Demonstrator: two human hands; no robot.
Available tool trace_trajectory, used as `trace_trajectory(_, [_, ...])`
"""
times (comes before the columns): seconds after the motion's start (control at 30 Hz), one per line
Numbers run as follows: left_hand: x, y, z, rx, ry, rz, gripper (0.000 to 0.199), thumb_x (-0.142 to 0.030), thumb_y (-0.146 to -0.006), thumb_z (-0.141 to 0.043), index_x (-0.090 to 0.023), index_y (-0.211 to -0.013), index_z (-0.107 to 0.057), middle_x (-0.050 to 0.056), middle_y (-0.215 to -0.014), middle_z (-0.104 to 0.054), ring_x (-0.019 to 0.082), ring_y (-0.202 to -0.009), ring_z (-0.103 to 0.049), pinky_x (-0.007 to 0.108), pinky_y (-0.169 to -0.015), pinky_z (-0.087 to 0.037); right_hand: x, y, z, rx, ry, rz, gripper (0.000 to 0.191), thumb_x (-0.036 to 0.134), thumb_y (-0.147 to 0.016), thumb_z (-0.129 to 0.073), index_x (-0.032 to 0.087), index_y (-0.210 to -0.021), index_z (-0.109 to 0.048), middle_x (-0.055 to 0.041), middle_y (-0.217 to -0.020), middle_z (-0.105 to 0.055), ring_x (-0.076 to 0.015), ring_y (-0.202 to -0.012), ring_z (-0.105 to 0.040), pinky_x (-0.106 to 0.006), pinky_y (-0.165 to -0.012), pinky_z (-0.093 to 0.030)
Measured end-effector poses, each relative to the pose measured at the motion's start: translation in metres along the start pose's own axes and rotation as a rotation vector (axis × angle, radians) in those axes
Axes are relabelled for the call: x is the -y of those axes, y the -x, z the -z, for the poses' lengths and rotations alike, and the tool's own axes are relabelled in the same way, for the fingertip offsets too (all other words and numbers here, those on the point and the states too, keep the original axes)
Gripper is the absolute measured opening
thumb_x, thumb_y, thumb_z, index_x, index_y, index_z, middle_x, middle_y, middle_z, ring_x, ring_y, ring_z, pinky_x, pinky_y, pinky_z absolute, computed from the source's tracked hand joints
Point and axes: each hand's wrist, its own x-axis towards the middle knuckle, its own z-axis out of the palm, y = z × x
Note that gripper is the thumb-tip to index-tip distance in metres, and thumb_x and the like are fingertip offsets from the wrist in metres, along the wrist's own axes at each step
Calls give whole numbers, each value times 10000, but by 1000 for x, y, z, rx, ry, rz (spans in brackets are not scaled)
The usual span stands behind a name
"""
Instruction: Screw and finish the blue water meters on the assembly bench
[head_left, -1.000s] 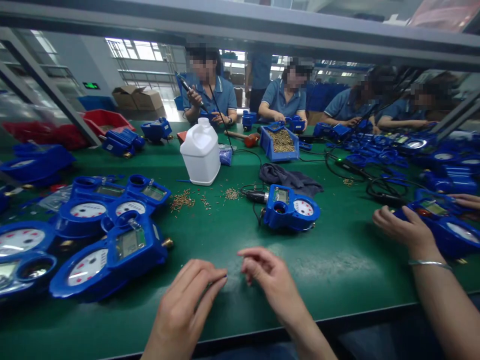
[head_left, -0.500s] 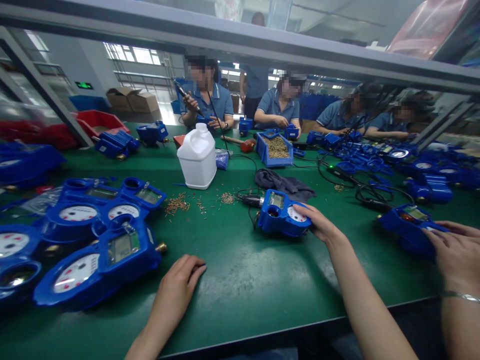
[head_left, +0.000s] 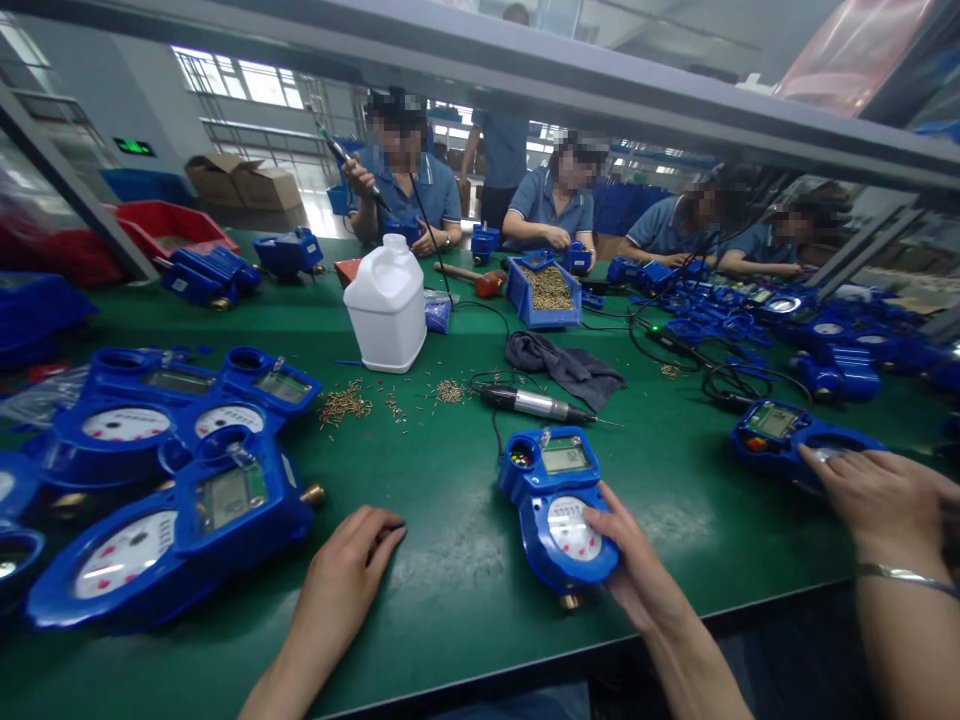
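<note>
Left hand (head_left: 349,555) rests on the counter (head_left: 450,620), fingers curled in; any contents hidden. Right hand (head_left: 637,565), the nearer, grips the blue meter (head_left: 541,500) by its round near end, right side. Meter faces up, long axis running away, slightly left. Beyond: screwdriver (head_left: 536,403), crosswise.

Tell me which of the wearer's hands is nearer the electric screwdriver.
Right. The right hand holds the blue meter on the near side of the electric screwdriver; the left hand rests on the green tabletop, farther away, toward the near left.
</note>
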Motion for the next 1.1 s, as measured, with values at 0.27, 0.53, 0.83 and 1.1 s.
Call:
trace_trajectory(0.27, [-16, -14, 15, 46, -133, -6, 221, -273, -944, -386, -205, -864, -580, 24, -839, -545, 184, -821, -527, 312, -729, -415, -38, 26, -67, 80, -85, -51, 752, 320, -709, -755, 225, -1365, -400, -78, -1286, -584, -279, -1179, -552, -390, -1017, -424])
trace_trajectory(0.53, [-19, -5, 9, 12, -204, 15, 203, -205, -929, -396, -205, -982, -592, 53, -940, -551, 213, -905, -528, 357, -812, -441, -40, 23, -83, 111, -7, -56, 766, 370, -759, -724, 253, -1406, -331, -68, -1358, -520, -276, -1227, -507, -413, -1056, -384])
trace_trajectory(0.83, [-8, -5, 6, -55, -118, 2, 204, -288, -938, -424, -205, -1061, -565, 42, -960, -572, 173, -896, -584, 285, -788, -477, -37, 17, -82, 161, 27, -99, 801, 405, -777, -706, 287, -1444, -280, -69, -1399, -479, -287, -1269, -467, -475, -1107, -295])
trace_trajectory(1.1, [-8, -7, 4, -53, -158, -27, 225, -247, -943, -392, -186, -944, -609, 48, -883, -581, 173, -824, -580, 305, -763, -484, -37, 5, -81, 215, -38, -60, 820, 316, -733, -737, 293, -1437, -317, -63, -1342, -542, -290, -1268, -471, -444, -1055, -381])
